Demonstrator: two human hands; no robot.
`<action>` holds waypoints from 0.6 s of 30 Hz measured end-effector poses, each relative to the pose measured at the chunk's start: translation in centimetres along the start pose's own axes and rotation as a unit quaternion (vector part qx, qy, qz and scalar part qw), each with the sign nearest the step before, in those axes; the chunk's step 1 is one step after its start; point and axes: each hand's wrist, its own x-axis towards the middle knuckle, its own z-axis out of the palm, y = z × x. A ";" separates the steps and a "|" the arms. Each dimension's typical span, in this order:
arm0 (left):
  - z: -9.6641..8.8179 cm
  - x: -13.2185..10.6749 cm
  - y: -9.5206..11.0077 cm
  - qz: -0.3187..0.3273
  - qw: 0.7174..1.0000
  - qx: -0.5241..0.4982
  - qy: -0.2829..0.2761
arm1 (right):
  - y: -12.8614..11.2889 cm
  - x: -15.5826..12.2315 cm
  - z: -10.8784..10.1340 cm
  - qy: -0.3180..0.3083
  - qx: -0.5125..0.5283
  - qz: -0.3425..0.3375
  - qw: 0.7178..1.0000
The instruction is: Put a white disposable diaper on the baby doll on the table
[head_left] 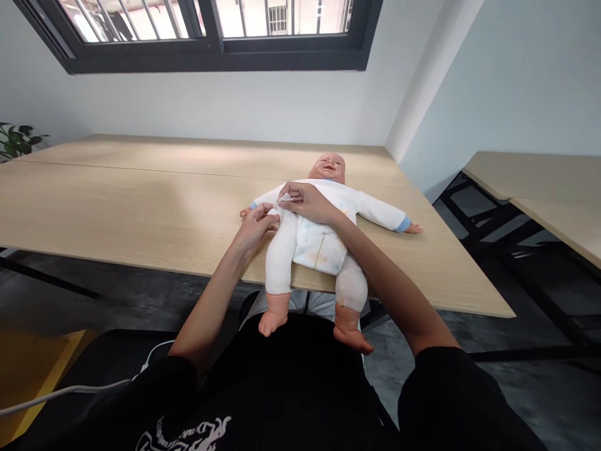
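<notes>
Doll (320,241) lay face-up beneath the grip, in which the left hand (256,227) and right hand (307,202) narrowly pinched a white strip (286,197).

Dark-framed window (215,41) in pale wall (235,103)

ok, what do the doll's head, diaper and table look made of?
Doll's head: likely vinyl or similar plastic; smooth, with shiny highlights.
Diaper: probably soft nonwoven fabric; matte, with pale prints.
Table: wood or wood-look laminate, can't tell which; pale, low sheen, faint grain.
</notes>
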 end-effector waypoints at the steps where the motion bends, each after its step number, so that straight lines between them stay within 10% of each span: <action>1: 0.0 0.0 0.0 0.012 1.000 0.019 0.006 | 0.0 0.0 0.0 0.001 -0.005 0.000 1.000; 18: 0.0 -0.2 0.2 0.030 0.999 0.036 0.019 | -0.1 0.0 -0.2 -0.011 -0.023 -0.015 1.000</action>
